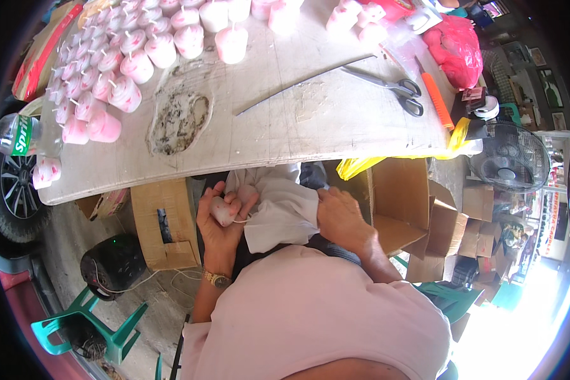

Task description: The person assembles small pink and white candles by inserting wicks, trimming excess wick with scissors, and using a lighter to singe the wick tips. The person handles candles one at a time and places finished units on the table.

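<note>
My left hand (218, 239) is closed around a small pink-and-white candle (222, 213) whose white wick sticks out to the right. A second pale candle (247, 192) shows between its fingers. Across my lap lies a white cloth (277, 212), just under the table's near edge. My right hand (343, 218) grips the cloth's right side, its fingertips partly hidden in the folds. Many similar candles (161, 50) stand in rows on the table (259, 136), at the far left.
On the table lie scissors (392, 87), a thin metal rod (304, 85) and an orange-handled tool (437, 101). Yellow plastic (367, 167) hangs over the near edge. Cardboard boxes (399, 202), a fan (510, 158) and a green stool (101, 326) stand around me.
</note>
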`<state>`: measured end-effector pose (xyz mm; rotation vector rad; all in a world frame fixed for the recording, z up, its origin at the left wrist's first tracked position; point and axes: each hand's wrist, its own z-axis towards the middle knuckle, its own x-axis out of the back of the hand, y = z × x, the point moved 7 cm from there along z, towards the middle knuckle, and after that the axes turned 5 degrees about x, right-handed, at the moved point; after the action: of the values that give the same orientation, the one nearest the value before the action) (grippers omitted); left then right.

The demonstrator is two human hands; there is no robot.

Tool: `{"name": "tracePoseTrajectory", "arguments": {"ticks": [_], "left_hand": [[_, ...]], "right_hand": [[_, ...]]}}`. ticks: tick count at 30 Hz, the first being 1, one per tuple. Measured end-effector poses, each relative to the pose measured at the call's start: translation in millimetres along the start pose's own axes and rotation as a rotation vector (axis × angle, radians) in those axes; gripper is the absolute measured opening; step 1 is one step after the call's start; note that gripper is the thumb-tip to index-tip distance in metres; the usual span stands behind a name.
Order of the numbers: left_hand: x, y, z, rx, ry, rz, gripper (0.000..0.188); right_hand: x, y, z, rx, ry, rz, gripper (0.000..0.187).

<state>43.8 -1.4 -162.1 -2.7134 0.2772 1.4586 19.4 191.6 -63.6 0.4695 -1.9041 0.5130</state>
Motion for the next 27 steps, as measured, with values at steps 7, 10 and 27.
{"name": "tracePoseTrajectory", "arguments": {"ticks": [7,10,27], "left_hand": [[-10.1,-1.8,-7.1,0.084,-0.110,0.101,0.051],[-12.9,3.2,-9.2,0.074,-0.126,0.128,0.051],[-7.9,24.8,-8.6,-0.026,-0.055,-0.045,0.023]], "right_hand": [[122.4,27.9,11.9,0.027,0.429,0.371,0.018],[154.2,17.2,52.3,0.180,0.768,0.101,0.031],[126.8,-98.5,-0.6,0.913,1.003,-0.058,0.028]]}}
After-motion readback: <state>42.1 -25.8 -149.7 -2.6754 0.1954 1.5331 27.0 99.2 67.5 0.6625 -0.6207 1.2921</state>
